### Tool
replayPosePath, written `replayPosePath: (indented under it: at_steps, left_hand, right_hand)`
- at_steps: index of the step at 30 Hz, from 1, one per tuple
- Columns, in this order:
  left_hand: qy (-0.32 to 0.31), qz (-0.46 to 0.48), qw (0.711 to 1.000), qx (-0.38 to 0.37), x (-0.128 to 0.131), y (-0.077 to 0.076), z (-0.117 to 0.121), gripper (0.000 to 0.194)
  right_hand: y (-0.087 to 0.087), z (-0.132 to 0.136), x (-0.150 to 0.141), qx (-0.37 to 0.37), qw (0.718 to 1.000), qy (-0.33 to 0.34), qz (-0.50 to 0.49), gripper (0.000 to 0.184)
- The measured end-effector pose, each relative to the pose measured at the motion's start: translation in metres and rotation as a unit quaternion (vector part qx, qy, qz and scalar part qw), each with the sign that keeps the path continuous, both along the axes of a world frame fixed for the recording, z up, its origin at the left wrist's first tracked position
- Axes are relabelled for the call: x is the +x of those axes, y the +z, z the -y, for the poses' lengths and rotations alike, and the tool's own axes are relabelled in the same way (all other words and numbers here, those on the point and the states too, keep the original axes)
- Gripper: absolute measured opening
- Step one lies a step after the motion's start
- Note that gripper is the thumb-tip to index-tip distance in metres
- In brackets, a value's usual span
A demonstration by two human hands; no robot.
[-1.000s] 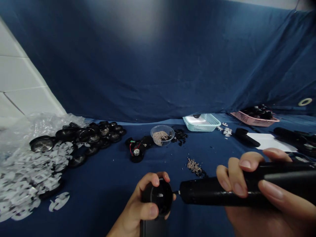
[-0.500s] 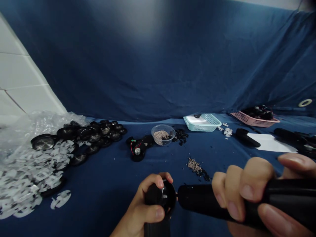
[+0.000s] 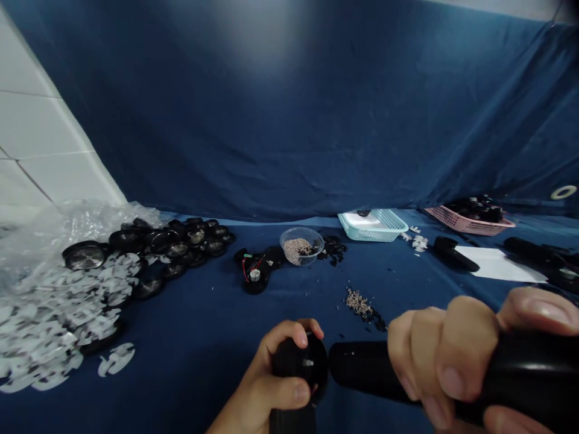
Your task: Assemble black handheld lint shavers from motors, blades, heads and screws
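A round black part (image 3: 301, 361) is gripped in the left hand (image 3: 266, 374), with the fingers wrapped around its edge. A small silver pin (image 3: 308, 363) can be seen in its middle. A black power screwdriver (image 3: 362, 364) is held tight in the right hand (image 3: 452, 355) and is pointed at that pin from just beside it. The hands are apart, with the tool between them. It would be best for the tool to be kept straight and steady. Farther back, a clear bowl of tiny screws (image 3: 301, 244) sits on the blue bench (image 3: 181, 367), near a black part with red wires (image 3: 254, 271).
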State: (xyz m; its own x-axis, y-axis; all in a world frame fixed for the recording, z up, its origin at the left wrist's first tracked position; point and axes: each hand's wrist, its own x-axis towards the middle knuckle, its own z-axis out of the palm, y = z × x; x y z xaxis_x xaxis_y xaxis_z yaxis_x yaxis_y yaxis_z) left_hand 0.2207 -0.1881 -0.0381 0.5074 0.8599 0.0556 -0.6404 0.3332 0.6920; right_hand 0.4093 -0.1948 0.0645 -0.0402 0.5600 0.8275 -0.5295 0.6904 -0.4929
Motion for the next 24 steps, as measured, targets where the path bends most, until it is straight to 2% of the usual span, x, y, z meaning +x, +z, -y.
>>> replayPosePath:
  at_steps: [4, 9, 15, 19, 24]
  left_hand:
    - [-0.001, -0.006, 1.000, -0.002, -0.001, -0.001, 0.000, 0.040]
    - [0.001, 0.002, 1.000, -0.012, -0.002, 0.002, 0.001, 0.040]
    - [0.000, 0.009, 1.000, -0.009, -0.001, -0.001, 0.002, 0.039]
    - [-0.004, 0.011, 1.000, -0.012, 0.000, -0.001, 0.003, 0.039]
    - [-0.014, 0.031, 0.999, 0.006, 0.002, 0.002, 0.001, 0.041]
  right_hand:
    - [-0.005, 0.001, 0.003, 0.002, 0.999, 0.028, 0.027, 0.044]
    - [-0.006, 0.007, 0.003, -0.068, 0.997, -0.028, -0.015, 0.042]
    - [-0.004, -0.003, 0.008, -0.040, 0.999, -0.002, 0.036, 0.038]
    - [-0.003, -0.009, 0.007, 0.012, 0.999, 0.026, 0.035, 0.034]
    - [0.002, 0.000, 0.015, -0.020, 1.000, 0.011, 0.001, 0.035]
